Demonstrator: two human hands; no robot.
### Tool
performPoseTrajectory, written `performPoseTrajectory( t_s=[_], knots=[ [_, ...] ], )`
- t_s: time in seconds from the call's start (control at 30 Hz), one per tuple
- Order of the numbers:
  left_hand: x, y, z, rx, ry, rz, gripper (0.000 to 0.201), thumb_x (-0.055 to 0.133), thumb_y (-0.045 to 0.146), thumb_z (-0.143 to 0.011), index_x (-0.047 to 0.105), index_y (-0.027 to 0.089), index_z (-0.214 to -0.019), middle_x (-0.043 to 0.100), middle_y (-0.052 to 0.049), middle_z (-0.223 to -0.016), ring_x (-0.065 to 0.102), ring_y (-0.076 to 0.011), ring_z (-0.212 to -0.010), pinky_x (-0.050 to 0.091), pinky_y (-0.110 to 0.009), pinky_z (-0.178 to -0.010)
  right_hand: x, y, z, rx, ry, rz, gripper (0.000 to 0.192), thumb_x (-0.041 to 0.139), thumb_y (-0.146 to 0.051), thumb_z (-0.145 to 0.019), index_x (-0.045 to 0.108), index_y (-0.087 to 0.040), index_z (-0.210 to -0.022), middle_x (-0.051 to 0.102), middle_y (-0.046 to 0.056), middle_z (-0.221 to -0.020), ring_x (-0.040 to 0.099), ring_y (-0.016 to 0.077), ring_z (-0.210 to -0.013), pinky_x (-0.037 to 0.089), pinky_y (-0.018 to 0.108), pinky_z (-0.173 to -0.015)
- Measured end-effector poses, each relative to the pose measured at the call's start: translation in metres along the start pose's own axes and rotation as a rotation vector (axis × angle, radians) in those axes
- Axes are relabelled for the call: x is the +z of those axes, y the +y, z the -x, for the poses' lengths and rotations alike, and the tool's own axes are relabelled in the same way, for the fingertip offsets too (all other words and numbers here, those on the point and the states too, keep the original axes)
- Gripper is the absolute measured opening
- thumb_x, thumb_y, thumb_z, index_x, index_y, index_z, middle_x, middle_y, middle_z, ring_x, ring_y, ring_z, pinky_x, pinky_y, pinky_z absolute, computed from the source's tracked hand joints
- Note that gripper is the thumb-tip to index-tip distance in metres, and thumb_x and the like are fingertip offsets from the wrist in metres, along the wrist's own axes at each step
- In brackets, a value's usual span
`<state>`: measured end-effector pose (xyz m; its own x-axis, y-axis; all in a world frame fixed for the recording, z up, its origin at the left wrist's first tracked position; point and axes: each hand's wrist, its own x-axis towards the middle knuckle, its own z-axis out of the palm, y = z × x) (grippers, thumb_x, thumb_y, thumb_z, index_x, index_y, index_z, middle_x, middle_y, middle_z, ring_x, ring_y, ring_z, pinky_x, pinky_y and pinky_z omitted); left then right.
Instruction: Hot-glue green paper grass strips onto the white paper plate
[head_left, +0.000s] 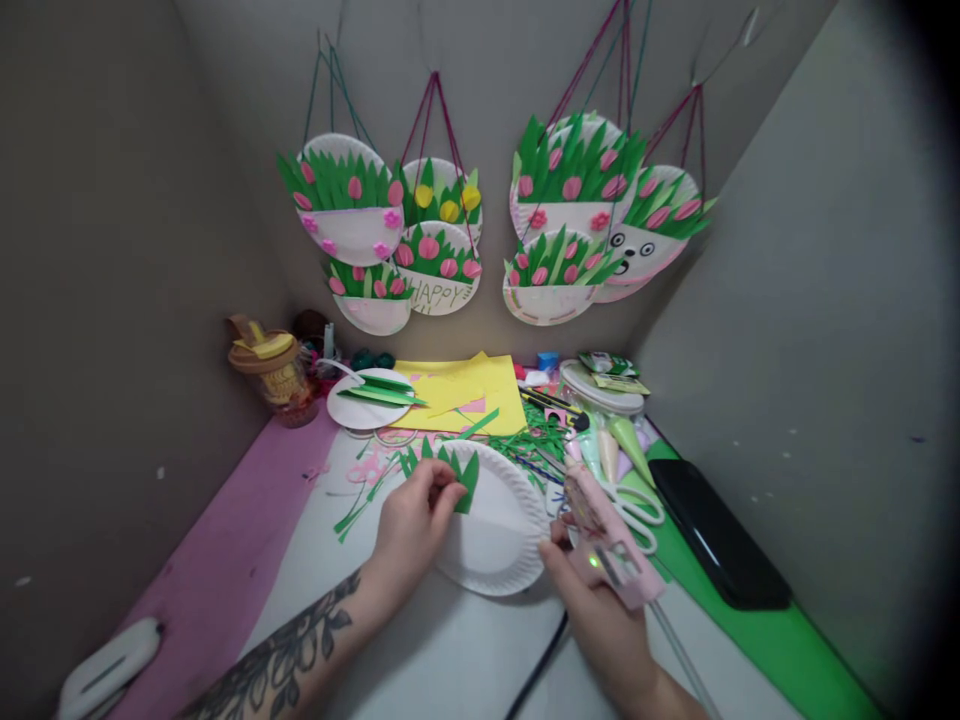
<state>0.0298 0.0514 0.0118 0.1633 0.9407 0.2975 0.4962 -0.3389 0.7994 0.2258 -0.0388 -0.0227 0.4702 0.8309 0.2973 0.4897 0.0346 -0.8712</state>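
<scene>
A white paper plate [491,555] with a ridged rim lies in front of me. Cut green paper grass [468,478] stands along its upper left, with pointed tips. My left hand [424,505] is over the plate's left side, thumb and fingertips pinched at the green paper; the fingers partly hide the contact. My right hand [592,610] is wrapped round a pink glue gun [609,535] with a small green light lit, just right of the plate. A dark cord and a pale rod-like line run below that hand.
White scissors [634,512] and a black phone [716,535] lie at right. Green paper scraps [544,430], yellow sheets [465,395] and a small plate with green strips [352,405] are behind. A tumbler [276,375] stands left. Decorated plates [349,235] hang on the wall.
</scene>
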Motion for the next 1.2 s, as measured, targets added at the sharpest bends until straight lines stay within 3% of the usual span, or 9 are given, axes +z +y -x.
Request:
performPoseTrajectory(
  t_s=[0.23, 0.47, 0.6, 0.73, 0.83, 0.97, 1.07, 1.13, 1.2],
  knots=[
    [0.0, 0.001, 0.0, 0.005, -0.02, -0.069, 0.007, 0.057, 0.027, -0.086, 0.056, 0.021, -0.082, 0.064, 0.003, -0.073, 0.058, -0.013, -0.064, 0.043, -0.025, -0.062, -0.001, -0.005, -0.003, 0.063, 0.012, -0.003, 0.034, 0.065, -0.053, -0.074, 0.071, -0.022, -0.087, 0.076, 0.004, -0.086, 0.071, 0.0232, -0.083, 0.058, 0.033, -0.078],
    [0.002, 0.0, -0.001, 0.017, -0.024, -0.077, 0.008, 0.058, 0.027, -0.083, 0.056, 0.021, -0.08, 0.063, 0.003, -0.071, 0.056, -0.0126, -0.061, 0.041, -0.024, -0.059, -0.001, 0.003, -0.001, 0.026, 0.033, 0.017, 0.032, 0.068, -0.05, -0.073, 0.071, -0.022, -0.088, 0.076, 0.005, -0.09, 0.07, 0.024, -0.088, 0.057, 0.034, -0.08],
    [0.002, -0.001, -0.001, 0.042, -0.021, -0.116, 0.008, 0.058, 0.027, -0.083, 0.055, 0.02, -0.079, 0.061, 0.003, -0.07, 0.055, -0.0125, -0.061, 0.042, -0.024, -0.06, 0.0, -0.006, -0.002, 0.106, 0.021, -0.047, 0.036, 0.067, -0.052, -0.071, 0.071, -0.021, -0.089, 0.076, 0.005, -0.088, 0.07, 0.0246, -0.087, 0.056, 0.035, -0.081],
    [0.002, -0.003, -0.001, 0.089, 0.012, -0.196, 0.009, 0.06, 0.028, -0.082, 0.056, 0.021, -0.083, 0.059, 0.001, -0.075, 0.055, -0.0147, -0.068, 0.044, -0.027, -0.064, -0.001, -0.005, -0.004, 0.191, -0.029, -0.07, 0.039, 0.07, -0.052, -0.068, 0.071, -0.021, -0.091, 0.074, 0.006, -0.097, 0.068, 0.0276, -0.097, 0.051, 0.04, -0.092],
    [-0.001, -0.005, -0.001, 0.173, 0.094, -0.222, 0.012, 0.063, 0.028, -0.082, 0.054, 0.02, -0.087, 0.059, -0.003, -0.085, 0.056, -0.0184, -0.081, 0.047, -0.032, -0.072, 0.002, 0.002, -0.006, 0.298, -0.025, -0.142, 0.042, 0.072, -0.05, -0.068, 0.07, -0.019, -0.097, 0.073, 0.009, -0.104, 0.066, 0.0284, -0.101, 0.051, 0.04, -0.093],
    [-0.002, -0.009, 0.0, 0.333, 0.35, -0.174, 0.038, 0.069, 0.028, -0.078, 0.049, 0.02, -0.109, 0.054, -0.01, -0.109, 0.051, -0.0265, -0.11, 0.043, -0.047, -0.094, 0.01, 0.004, -0.012, 0.416, 0.02, -0.407, 0.04, 0.077, -0.044, -0.066, 0.069, -0.016, -0.093, 0.074, 0.01, -0.099, 0.068, 0.0277, -0.094, 0.056, 0.038, -0.081],
    [0.004, -0.01, 0.001, 0.166, 0.388, -0.009, 0.067, 0.075, 0.031, -0.072, 0.036, 0.021, -0.125, 0.044, -0.015, -0.13, 0.044, -0.0295, -0.125, 0.039, -0.052, -0.101, 0.013, -0.002, -0.019, 0.442, 0.093, -0.587, 0.039, 0.081, -0.04, -0.061, 0.067, -0.016, -0.089, 0.074, 0.008, -0.093, 0.07, 0.0254, -0.086, 0.057, 0.035, -0.075],
    [0.009, -0.009, 0.001, -0.092, 0.326, 0.201, 0.081, 0.077, 0.031, -0.068, 0.028, 0.023, -0.132, 0.042, -0.017, -0.136, 0.047, -0.0292, -0.126, 0.043, -0.05, -0.099, 0.013, -0.005, -0.023, 0.449, 0.12, -0.645, 0.038, 0.082, -0.037, -0.06, 0.066, -0.016, -0.087, 0.073, 0.006, -0.089, 0.069, 0.0243, -0.083, 0.057, 0.034, -0.073],
    [0.014, -0.005, 0.002, -0.351, 0.229, 0.458, 0.087, 0.079, 0.031, -0.067, 0.025, 0.024, -0.135, 0.048, -0.018, -0.134, 0.057, -0.0282, -0.116, 0.05, -0.045, -0.091, 0.012, -0.006, -0.024, 0.447, 0.111, -0.674, 0.036, 0.082, -0.036, -0.06, 0.066, -0.017, -0.085, 0.073, 0.006, -0.088, 0.069, 0.0242, -0.084, 0.057, 0.034, -0.073]
  ],
)
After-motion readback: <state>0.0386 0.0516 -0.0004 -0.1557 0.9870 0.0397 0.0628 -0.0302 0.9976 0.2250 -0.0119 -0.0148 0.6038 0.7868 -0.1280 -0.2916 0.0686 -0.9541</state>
